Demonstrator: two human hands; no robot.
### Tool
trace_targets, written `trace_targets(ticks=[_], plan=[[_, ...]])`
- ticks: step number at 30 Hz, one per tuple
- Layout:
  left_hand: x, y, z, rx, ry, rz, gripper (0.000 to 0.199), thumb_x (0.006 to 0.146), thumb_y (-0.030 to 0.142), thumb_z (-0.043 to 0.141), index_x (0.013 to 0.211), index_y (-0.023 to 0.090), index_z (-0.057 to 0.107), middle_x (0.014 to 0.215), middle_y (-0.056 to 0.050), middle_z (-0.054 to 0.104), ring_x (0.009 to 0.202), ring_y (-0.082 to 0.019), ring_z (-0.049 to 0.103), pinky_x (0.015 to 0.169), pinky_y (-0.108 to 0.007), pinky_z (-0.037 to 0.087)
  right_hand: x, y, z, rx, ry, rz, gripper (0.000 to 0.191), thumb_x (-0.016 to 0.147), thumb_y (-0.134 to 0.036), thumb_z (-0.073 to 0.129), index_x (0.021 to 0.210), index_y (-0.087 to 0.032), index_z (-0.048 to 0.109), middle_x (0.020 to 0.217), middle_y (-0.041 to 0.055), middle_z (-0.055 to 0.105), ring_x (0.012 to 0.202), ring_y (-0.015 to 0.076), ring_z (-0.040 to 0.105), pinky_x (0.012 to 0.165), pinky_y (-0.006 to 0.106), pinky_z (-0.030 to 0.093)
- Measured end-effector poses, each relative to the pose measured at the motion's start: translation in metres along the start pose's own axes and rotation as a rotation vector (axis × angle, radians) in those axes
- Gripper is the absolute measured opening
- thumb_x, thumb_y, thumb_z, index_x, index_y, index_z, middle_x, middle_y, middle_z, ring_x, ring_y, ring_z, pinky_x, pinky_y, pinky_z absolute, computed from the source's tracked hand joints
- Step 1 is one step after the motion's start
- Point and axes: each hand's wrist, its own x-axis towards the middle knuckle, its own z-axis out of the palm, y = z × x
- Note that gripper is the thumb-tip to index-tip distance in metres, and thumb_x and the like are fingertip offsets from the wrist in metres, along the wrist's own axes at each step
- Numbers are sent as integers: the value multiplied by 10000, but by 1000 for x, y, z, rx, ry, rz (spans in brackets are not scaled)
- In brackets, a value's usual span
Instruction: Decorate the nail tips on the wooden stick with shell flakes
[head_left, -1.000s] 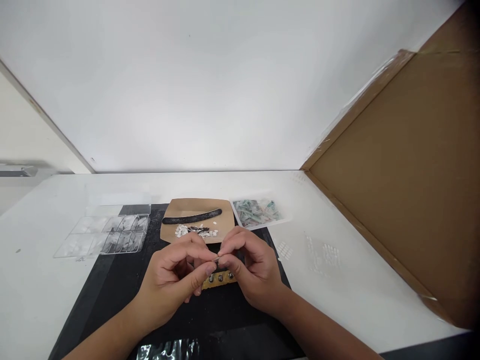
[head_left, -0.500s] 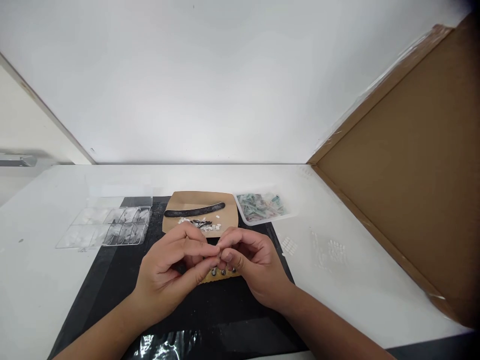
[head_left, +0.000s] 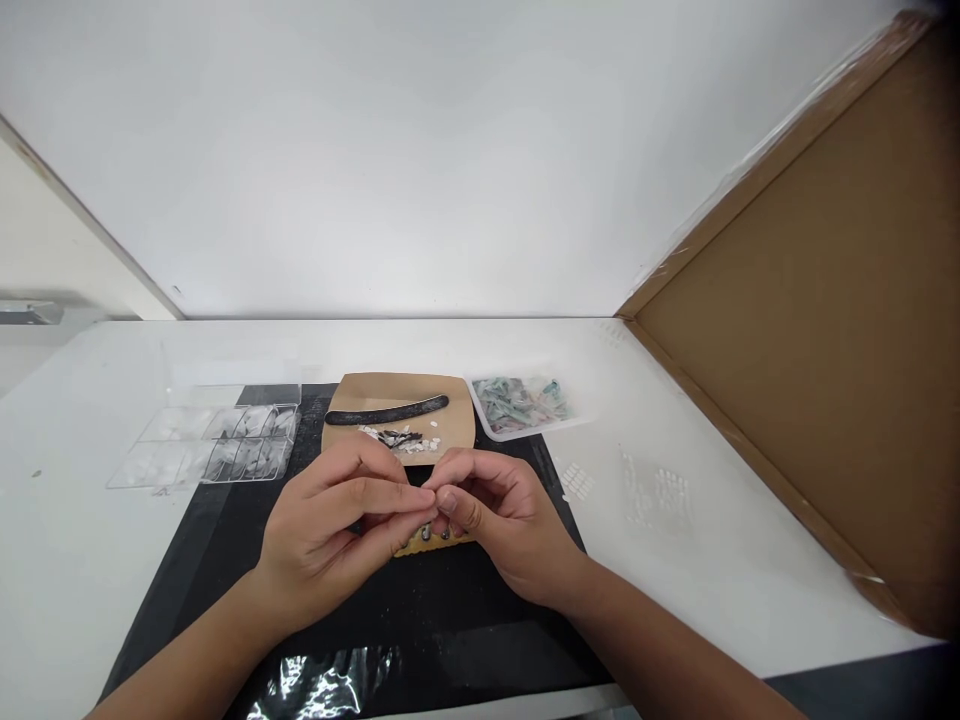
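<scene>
My left hand (head_left: 337,530) and my right hand (head_left: 502,520) meet fingertip to fingertip over a black mat (head_left: 420,620). Both are closed in a pinch; whatever sits between the fingertips is too small and covered to name. Just under the fingers, partly hidden, lies a yellow holder (head_left: 431,542) with small shiny metal-looking studs. Beyond the hands is a tan cardboard tray (head_left: 457,400). On it rest a dark curved nail file (head_left: 386,411) and a scatter of white and black nail-tip-like pieces (head_left: 405,440).
A clear compartment box (head_left: 210,445) of pale nail tips stands at the left. At the right of the tray is a white tub (head_left: 521,405) of small greenish packets. Clear sheets of small tabs (head_left: 577,481) lie on the white table (head_left: 720,580). A cardboard panel (head_left: 817,330) borders the right side.
The view has tilted slightly, so the table items appear a little higher. Both hands stay pinched together, with the fingertips shifted very slightly.
</scene>
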Motion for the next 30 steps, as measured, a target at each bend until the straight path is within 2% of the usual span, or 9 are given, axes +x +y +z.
trace_targets(ticks=[6,15,23,30], plan=[[2,2,-2,37,-18,15,241,932,76,763,1126,218,746,927,-23,658,766,-119,657,648,-239,537,-1,0,-4,-1,-43,21,145,985,-333,769,957,-191,783,818,-1,709,712,101,674,697,222,585],[5,-2,-4,-31,-36,101,261,900,7,782,1123,142,767,923,-30,654,820,-112,642,683,-227,541,-1,-2,-2,-19,-53,21,140,995,-311,754,935,-187,770,773,-9,677,707,102,626,719,234,558],[4,-5,-4,-3,10,93,248,895,20,800,1101,158,793,938,-18,653,807,-96,648,666,-212,541,-3,-7,-7,19,-102,104,187,1006,-345,742,1102,-202,813,864,21,731,789,114,681,725,227,573],[3,-6,-5,18,0,89,246,909,42,794,1124,162,801,955,-22,633,771,-88,659,613,-206,527,-2,-6,-7,47,-124,95,237,920,-335,839,1123,-214,819,929,18,707,828,125,648,740,248,570]])
